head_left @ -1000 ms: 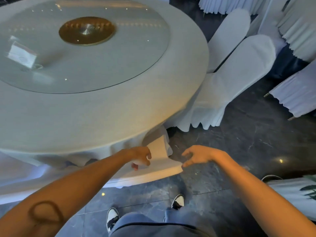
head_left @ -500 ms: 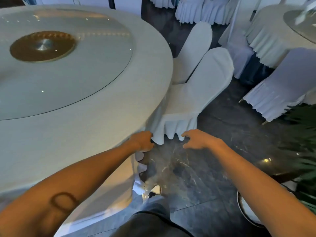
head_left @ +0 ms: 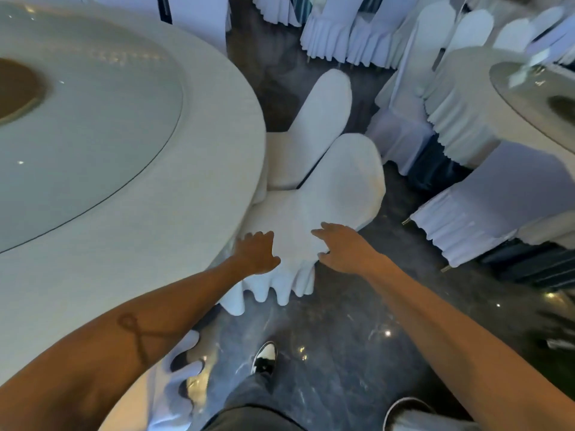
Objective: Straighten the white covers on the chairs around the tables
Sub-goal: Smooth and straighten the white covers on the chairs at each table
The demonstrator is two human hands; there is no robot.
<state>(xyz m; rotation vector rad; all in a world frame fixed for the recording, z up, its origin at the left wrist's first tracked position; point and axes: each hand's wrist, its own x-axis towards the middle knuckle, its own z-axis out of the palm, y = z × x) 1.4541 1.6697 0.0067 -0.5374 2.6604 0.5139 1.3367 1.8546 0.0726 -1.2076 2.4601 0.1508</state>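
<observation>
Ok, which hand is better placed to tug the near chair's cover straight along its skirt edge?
Right, probably. The right hand sits at the cover's open floor-side edge above the skirt. The left hand lies on the seat, hemmed against the round table.

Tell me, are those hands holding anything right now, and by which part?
Nothing is gripped. The left hand and right hand lie with fingers spread on the seat of the nearest chair cover, near its front edge.

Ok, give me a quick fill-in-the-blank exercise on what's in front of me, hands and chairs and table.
1. Both hands, the left hand and right hand, rest on the seat of the nearest ____ chair cover.
2. The round table carries a ____ turntable.
3. The floor is dark and ____.

Missing words: white; glass; glossy
</observation>
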